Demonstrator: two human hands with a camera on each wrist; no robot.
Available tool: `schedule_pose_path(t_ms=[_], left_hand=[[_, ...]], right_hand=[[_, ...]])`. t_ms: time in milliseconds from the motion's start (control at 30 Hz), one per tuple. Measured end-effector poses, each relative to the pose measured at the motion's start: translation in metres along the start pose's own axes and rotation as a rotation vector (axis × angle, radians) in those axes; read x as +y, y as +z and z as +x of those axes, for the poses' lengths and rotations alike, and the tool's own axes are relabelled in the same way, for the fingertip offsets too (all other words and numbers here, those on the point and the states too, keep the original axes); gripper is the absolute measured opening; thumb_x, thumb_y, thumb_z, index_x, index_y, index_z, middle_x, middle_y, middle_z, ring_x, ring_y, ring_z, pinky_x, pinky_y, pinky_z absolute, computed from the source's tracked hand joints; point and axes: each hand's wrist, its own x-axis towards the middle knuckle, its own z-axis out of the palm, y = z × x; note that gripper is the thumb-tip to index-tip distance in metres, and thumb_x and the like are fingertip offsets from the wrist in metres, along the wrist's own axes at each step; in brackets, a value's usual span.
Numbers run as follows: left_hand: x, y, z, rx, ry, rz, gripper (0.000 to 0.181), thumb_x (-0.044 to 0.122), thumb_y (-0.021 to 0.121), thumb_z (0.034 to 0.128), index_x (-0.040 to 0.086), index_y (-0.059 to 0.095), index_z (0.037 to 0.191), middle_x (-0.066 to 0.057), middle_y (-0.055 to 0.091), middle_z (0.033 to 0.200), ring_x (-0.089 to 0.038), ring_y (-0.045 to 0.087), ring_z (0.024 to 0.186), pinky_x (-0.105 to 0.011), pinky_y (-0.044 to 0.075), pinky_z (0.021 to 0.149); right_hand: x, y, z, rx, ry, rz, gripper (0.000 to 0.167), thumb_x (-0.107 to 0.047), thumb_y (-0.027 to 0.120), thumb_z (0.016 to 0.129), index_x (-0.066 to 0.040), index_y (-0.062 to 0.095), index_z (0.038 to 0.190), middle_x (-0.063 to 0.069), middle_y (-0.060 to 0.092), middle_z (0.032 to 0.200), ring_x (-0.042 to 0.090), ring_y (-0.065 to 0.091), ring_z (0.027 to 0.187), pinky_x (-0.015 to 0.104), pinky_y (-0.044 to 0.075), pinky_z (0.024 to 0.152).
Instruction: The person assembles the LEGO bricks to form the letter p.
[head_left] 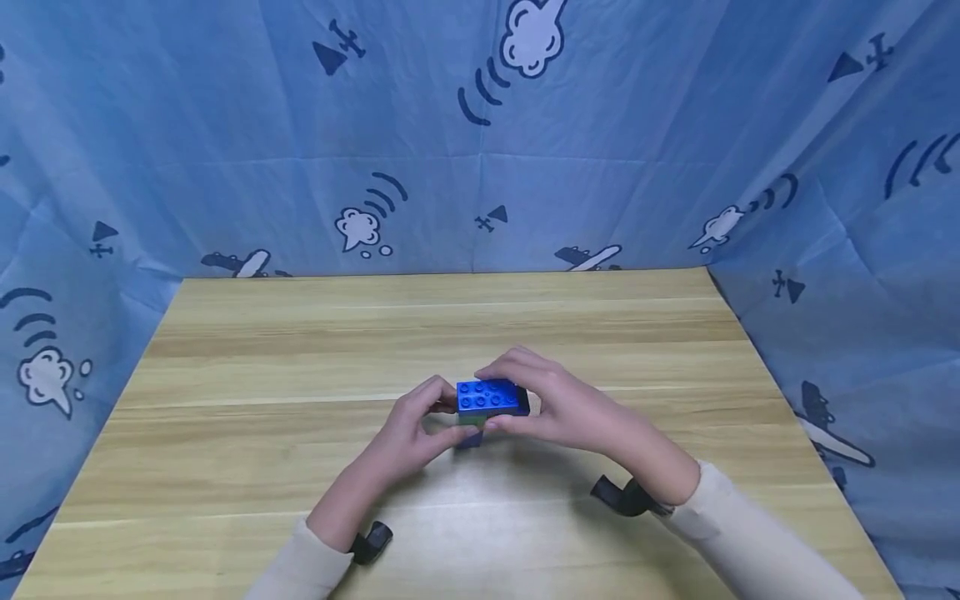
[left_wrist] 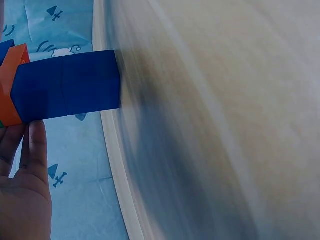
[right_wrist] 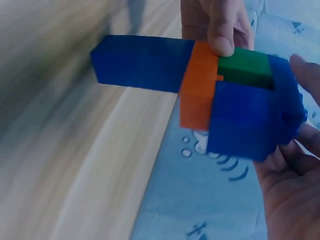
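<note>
My hands hold a stack of toy building bricks between them over the middle of the table. A studded blue brick (head_left: 487, 398) forms its top. Below it are a green brick (right_wrist: 245, 67), another blue brick (right_wrist: 242, 120) beside the green one, and an orange brick (right_wrist: 197, 95). At the bottom is a dark blue column (left_wrist: 70, 82); whether its lower end touches the table I cannot tell. My left hand (head_left: 405, 433) pinches the stack at the green and orange bricks, thumb on the near side. With thumb and fingers, my right hand (head_left: 555, 402) grips the top blue brick.
The wooden table (head_left: 262, 358) reaches back to a blue patterned curtain (head_left: 420, 108), which also hangs along both sides. A black strap device sits at each wrist, one by the left cuff (head_left: 371, 543) and one by the right cuff (head_left: 626, 497).
</note>
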Motion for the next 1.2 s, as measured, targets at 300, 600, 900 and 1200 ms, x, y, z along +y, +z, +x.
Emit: schedule_pose_path(t_ms=[300, 600, 900, 1200], left_hand=[[0.001, -0.001, -0.001, 0.003, -0.042, 0.004, 0.029, 0.012, 0.083, 0.0895, 0.010, 0.060, 0.106, -0.005, 0.072, 0.114, -0.021, 0.074, 0.106, -0.035, 0.063, 0.099], [0.000, 0.000, -0.001, -0.003, -0.039, 0.013, 0.028, 0.013, 0.083, 0.0901, 0.010, 0.061, 0.107, -0.005, 0.072, 0.115, -0.021, 0.074, 0.108, -0.034, 0.063, 0.099], [-0.001, 0.003, -0.002, 0.021, -0.030, -0.011, 0.028, 0.010, 0.084, 0.0888, 0.008, 0.061, 0.106, -0.007, 0.072, 0.113, -0.022, 0.074, 0.106, -0.042, 0.064, 0.097], [0.006, 0.008, -0.002, 0.054, -0.049, -0.023, 0.026, 0.011, 0.080, 0.0921, 0.005, 0.063, 0.111, -0.010, 0.072, 0.110, -0.023, 0.072, 0.104, -0.033, 0.065, 0.095]], right_hand=[[0.028, 0.007, -0.029, 0.149, 0.055, 0.122, 0.049, -0.017, 0.086, 0.088, -0.012, 0.067, 0.133, 0.003, 0.071, 0.127, 0.016, 0.069, 0.115, 0.034, 0.062, 0.101], [0.040, 0.027, -0.040, 0.234, 0.080, 0.278, 0.033, -0.005, 0.084, 0.087, -0.006, 0.069, 0.116, 0.007, 0.073, 0.114, 0.008, 0.068, 0.100, 0.031, 0.065, 0.091], [0.044, 0.032, -0.039, 0.264, 0.052, 0.232, 0.027, -0.005, 0.083, 0.089, -0.008, 0.072, 0.113, 0.005, 0.076, 0.108, 0.006, 0.069, 0.097, 0.037, 0.067, 0.087], [0.042, 0.029, -0.039, 0.264, 0.109, 0.231, 0.024, -0.007, 0.081, 0.091, -0.007, 0.072, 0.113, 0.003, 0.076, 0.106, 0.008, 0.068, 0.093, 0.034, 0.066, 0.086]])
